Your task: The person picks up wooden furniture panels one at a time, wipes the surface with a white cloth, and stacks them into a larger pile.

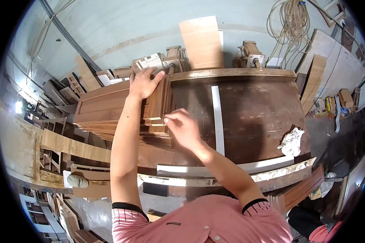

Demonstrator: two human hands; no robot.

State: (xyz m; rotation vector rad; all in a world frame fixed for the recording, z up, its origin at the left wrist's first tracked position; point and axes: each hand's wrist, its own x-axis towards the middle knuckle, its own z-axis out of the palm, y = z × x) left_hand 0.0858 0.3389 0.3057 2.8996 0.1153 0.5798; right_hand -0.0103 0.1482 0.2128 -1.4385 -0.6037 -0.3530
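A stack of brown framed wooden panels [103, 101] lies on the left part of the dark workbench [255, 115], its right ends forming stepped edges. My left hand [143, 84] rests at the far right corner of the top panel, thumb spread and fingers over the far edge; some fingertips are hidden. Close to the near right corner of the stack is my right hand [183, 126], with thumb and forefinger pinched together at the panel edge. Whether anything small sits between them cannot be made out.
Two clamp cylinders [253, 54] stand behind the bench's raised back rail [235, 73]. A white strip [217, 117] lies across the bench, with a crumpled white cloth [292, 141] at right. Coiled hose [292, 20] hangs on the wall. Boards [312, 81] lean at the right.
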